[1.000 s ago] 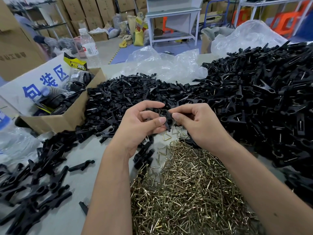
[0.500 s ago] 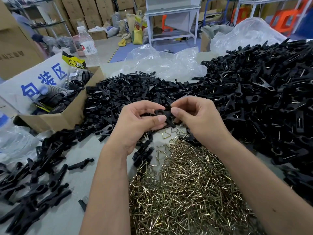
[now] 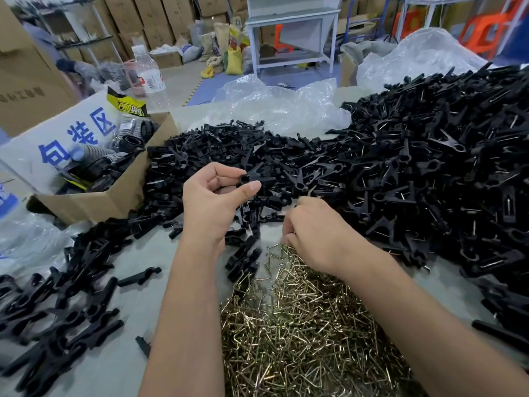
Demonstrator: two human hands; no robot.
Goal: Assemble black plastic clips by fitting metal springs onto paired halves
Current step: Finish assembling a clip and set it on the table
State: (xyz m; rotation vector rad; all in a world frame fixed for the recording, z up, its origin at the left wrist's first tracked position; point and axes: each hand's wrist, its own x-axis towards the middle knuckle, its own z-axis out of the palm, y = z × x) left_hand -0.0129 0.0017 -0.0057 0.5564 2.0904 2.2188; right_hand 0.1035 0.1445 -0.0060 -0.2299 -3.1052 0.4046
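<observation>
The likeliest slip, as I judge it, comes from the big heap of assembled clips (image 3: 429, 179) on the right — it slopes to just beside the right hand (image 3: 317, 233), and a nudge could send finished pieces sliding into the spring pile (image 3: 300, 325). That hand is curled, knuckles up, at the pile's far edge; whether it grips a spring I cannot tell. Springs tangle, so two may lift together. The pile of loose halves (image 3: 217, 150) crowds the left hand (image 3: 211, 202), whose thumb and bent fingers pinch the paired halves (image 3: 246, 179) above it — a loose pinch could let them shift. A cardboard box (image 3: 120, 193) hems in the left.
</observation>
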